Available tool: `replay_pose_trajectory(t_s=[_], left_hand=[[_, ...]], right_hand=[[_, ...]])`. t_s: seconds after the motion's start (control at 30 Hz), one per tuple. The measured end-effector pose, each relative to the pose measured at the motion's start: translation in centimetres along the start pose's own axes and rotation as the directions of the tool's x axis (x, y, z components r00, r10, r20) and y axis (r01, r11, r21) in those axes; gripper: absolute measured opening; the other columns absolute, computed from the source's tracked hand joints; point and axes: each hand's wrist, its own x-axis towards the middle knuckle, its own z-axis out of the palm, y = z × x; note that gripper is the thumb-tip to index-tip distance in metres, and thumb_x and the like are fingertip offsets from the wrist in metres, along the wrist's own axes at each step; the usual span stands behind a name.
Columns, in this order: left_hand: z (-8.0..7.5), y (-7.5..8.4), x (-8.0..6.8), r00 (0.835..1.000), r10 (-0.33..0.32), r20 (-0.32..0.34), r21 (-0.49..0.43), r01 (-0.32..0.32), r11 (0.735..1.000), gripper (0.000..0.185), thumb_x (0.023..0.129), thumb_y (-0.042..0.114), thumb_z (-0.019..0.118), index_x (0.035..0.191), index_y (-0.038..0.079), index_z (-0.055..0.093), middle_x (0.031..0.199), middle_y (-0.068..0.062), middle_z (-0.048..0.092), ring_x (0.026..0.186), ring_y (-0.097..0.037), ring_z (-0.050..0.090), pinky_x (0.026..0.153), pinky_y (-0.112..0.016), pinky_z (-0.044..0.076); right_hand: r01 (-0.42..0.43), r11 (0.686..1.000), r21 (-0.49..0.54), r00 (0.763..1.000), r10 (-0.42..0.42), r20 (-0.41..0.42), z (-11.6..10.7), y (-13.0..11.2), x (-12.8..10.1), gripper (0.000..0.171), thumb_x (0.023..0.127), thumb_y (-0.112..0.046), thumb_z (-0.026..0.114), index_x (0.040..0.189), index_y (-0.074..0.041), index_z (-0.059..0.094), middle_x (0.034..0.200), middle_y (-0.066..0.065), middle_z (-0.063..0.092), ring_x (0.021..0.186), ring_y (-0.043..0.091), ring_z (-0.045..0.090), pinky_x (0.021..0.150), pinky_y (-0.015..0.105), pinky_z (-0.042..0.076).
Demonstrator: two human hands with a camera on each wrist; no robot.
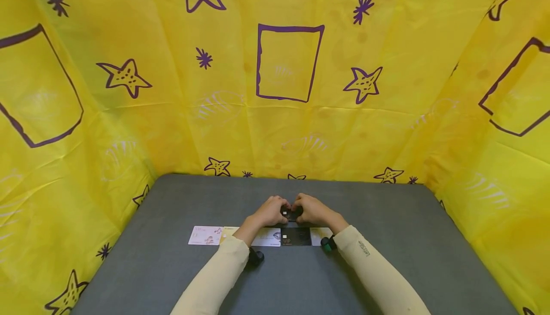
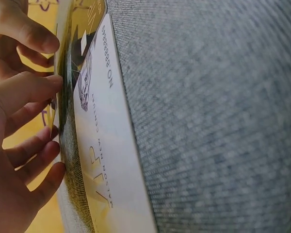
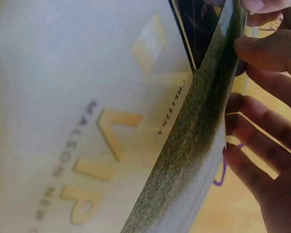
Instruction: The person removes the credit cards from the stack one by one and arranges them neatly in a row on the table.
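A small black card (image 1: pixel 290 215) is held between the two hands, above the middle of the dark grey table. From its left side the left hand (image 1: pixel 271 211) grips it, thumb nearer me. The right hand (image 1: pixel 312 209) grips its right side. Seen edge-on in the left wrist view, the card is mostly hidden by the left hand (image 2: pixel 19 131). In the right wrist view, the right hand's (image 3: pixel 276 126) thumb presses near the card's edge. Just nearer me lies a row with a black VIP card (image 1: pixel 295 236), a white card (image 1: pixel 267 237) and a cream VIP card (image 1: pixel 319 235).
At the row's left end lie a pink-patterned card (image 1: pixel 205 236) and a partly covered yellow card (image 1: pixel 227 232). Grey cloth-like table surface (image 1: pixel 193 200) surrounds them. A yellow curtain (image 1: pixel 283 129) with purple drawings stands behind and along both sides.
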Motion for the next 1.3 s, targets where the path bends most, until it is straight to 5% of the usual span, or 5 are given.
replay_pose_trajectory(t_s=[0.73, 1.3], left_hand=[[-0.5, 0.7, -0.3, 0.998, 0.007, -0.063, -0.046, -0.01, 0.999, 0.031, 0.08, 0.024, 0.078, 0.107, 0.011, 0.07, 0.116, -0.008, 0.065, 0.113, -0.028, 0.056, 0.099, -0.045, 0.045], [0.2, 3.3, -0.5, 0.995, 0.022, -0.099, -0.007, -0.023, 1.0, 0.031, 0.082, 0.029, 0.077, 0.109, 0.015, 0.071, 0.119, -0.006, 0.061, 0.115, -0.026, 0.052, 0.096, -0.043, 0.046]], right_hand=[[0.0, 0.997, 0.073, 0.999, 0.004, -0.053, -0.9, 0.9, -1.7, 0.035, 0.081, -0.018, 0.078, 0.113, -0.007, 0.069, 0.12, 0.01, 0.063, 0.11, 0.029, 0.059, 0.093, 0.047, 0.049], [0.001, 0.999, 0.033, 0.99, 0.004, -0.142, -2.2, 1.3, -4.6, 0.03, 0.081, -0.015, 0.078, 0.108, -0.004, 0.071, 0.12, 0.015, 0.064, 0.11, 0.034, 0.06, 0.092, 0.049, 0.05]])
